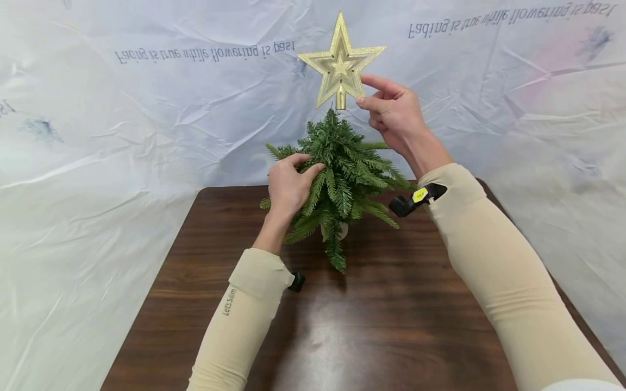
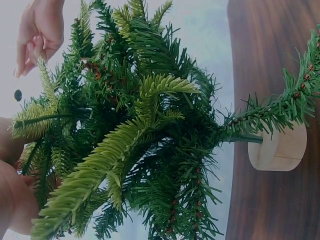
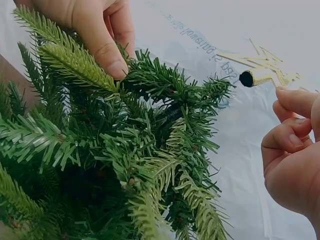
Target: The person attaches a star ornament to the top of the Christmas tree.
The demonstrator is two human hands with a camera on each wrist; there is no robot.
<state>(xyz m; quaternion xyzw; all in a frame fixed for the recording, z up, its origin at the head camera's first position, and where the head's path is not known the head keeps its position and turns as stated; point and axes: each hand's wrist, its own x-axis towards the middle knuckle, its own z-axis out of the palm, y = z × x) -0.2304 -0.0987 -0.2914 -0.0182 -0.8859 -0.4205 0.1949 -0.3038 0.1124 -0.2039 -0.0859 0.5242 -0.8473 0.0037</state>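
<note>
My right hand (image 1: 398,111) pinches the lower right point of a gold star tree topper (image 1: 340,65) between thumb and fingers. The star stands upright just above the tip of a small artificial Christmas tree (image 1: 342,157). Its hollow socket (image 3: 247,78) faces the top sprig in the right wrist view, with a small gap between. My left hand (image 1: 290,182) grips the tree's upper branches from the left, and its thumb (image 3: 116,67) lies on a branch. Foliage hides some of its fingers. A round wooden base (image 2: 287,147) carries the tree's stem.
The tree stands near the back edge of a dark brown wooden table (image 1: 391,315). Behind and around hangs a creased white sheet (image 1: 205,103) with printed lettering. Black wrist cameras (image 1: 415,200) sit at both cuffs.
</note>
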